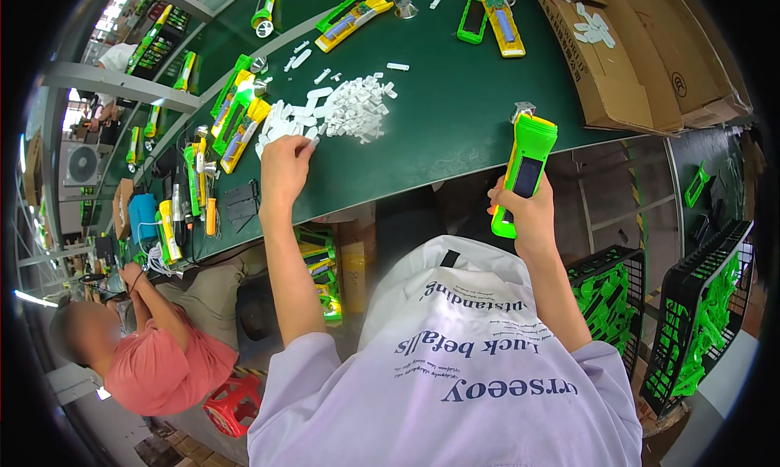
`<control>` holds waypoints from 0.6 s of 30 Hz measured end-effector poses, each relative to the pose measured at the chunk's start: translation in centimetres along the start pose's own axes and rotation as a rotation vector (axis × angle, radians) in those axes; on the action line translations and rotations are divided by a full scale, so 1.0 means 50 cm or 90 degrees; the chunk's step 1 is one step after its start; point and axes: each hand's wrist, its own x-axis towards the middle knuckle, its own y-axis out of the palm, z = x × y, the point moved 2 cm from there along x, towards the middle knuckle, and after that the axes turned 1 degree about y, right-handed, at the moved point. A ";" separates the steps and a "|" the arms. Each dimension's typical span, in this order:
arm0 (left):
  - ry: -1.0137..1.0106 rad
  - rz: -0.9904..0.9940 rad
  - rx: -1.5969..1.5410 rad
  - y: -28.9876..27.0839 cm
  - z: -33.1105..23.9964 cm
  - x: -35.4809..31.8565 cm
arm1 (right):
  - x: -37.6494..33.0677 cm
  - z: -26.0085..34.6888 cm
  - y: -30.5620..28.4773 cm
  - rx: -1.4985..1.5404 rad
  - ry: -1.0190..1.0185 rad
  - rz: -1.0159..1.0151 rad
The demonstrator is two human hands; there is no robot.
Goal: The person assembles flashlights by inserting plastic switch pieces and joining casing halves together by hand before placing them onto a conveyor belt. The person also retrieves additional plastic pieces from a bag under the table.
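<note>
My right hand [538,213] is wrapped round a green and yellow flashlight [532,146] with a dark panel on its side. It is held just off the table's near edge, and a shiny reflector [523,109] shows at its upper end. At the near edge of a heap of white plastic strips [284,119], my left hand [286,170] has its fingers pinched together. Whatever is between those fingertips is too small to make out. Beside the strips lies a pile of small white plastic pieces [357,108].
Opened flashlight housings [242,130] lie left of the heap, others [497,24] along the far side of the green table [455,109]. A cardboard box [617,85] stands right. Black crates [691,304] hold green parts below. A co-worker in red [166,345] sits left.
</note>
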 end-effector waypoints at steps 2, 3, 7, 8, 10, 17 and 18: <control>-0.049 0.039 -0.102 -0.009 -0.014 -0.010 | 0.001 -0.001 -0.009 0.006 0.004 -0.010; -0.104 0.076 -0.201 -0.010 -0.018 -0.013 | 0.002 -0.001 -0.013 0.011 0.009 -0.013; -0.153 0.135 -0.244 0.000 -0.034 -0.031 | 0.001 0.002 -0.013 0.021 0.010 -0.024; -0.178 0.131 -0.216 -0.004 -0.050 -0.032 | 0.000 0.003 -0.013 0.012 0.009 -0.016; -0.084 0.081 -0.119 0.002 -0.047 -0.037 | -0.001 0.003 -0.012 0.001 0.009 -0.010; 0.017 0.159 -0.026 0.005 -0.065 -0.025 | -0.003 -0.005 -0.001 0.021 0.017 0.076; 0.011 0.181 0.005 0.004 -0.073 -0.022 | -0.007 0.000 0.003 0.033 0.034 0.091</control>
